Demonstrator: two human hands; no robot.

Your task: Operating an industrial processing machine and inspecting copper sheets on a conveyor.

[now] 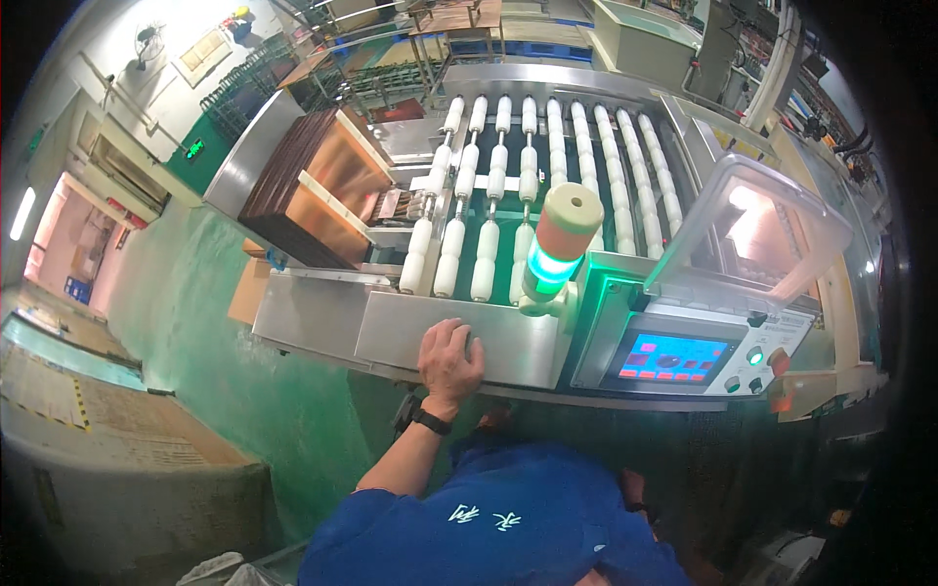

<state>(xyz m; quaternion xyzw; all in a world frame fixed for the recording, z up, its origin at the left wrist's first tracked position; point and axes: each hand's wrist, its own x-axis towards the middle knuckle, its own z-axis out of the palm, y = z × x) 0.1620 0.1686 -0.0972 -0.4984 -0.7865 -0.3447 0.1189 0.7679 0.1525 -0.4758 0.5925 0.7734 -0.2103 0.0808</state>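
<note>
Green factory floor surrounds a roller conveyor (547, 166) at frame centre, where my left grip (450, 358) lies flat and spread on its steel front ledge (430, 342), rigid, slick, best pressed from above; right grip unseen.

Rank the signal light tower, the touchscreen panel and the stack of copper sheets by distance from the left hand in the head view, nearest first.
Measured from the left hand, which lies on the steel ledge:
1. Signal light tower, just up and to its right.
2. Touchscreen panel, further right on the machine's front.
3. Stack of copper sheets, up and to the left, by the rollers.
</note>
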